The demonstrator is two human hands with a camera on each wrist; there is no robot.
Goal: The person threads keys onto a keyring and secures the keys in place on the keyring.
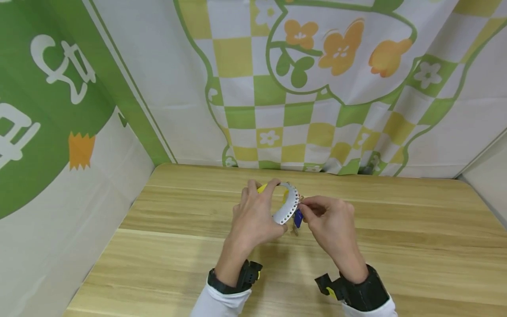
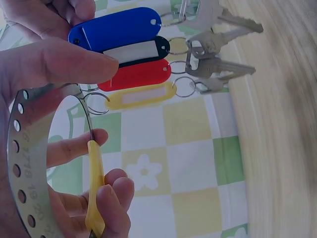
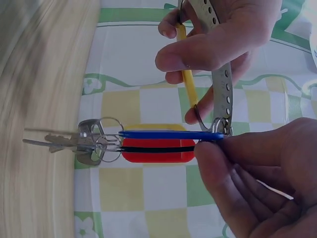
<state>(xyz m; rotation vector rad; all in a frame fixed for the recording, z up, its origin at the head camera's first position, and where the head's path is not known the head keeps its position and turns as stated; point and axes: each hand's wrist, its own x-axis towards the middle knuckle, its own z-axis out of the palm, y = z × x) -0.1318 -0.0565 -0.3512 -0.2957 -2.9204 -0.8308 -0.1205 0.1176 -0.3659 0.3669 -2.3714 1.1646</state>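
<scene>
My left hand (image 1: pixel 255 213) holds a numbered metal key holder (image 1: pixel 291 207), a curved strip with a row of holes and a yellow handle (image 2: pixel 95 184). At the strip's edge, my right hand (image 1: pixel 332 224) pinches the end of a blue key tag (image 2: pixel 124 27) between thumb and finger. Beside it in the left wrist view hang a black key tag (image 2: pixel 164 47), a red key tag (image 2: pixel 141 75) and a yellow key tag (image 2: pixel 116 101). Small rings join silver keys (image 2: pixel 225 67) to the tags. Whether the blue tag's ring passes through a hole is hidden by the fingers.
Under both hands lies a wooden table (image 1: pixel 166 246). A checked, flowered curtain (image 1: pixel 273 92) hangs along its back edge, with a green and white cloth (image 1: pixel 51 110) at the left. Black straps (image 1: pixel 364 288) circle both wrists.
</scene>
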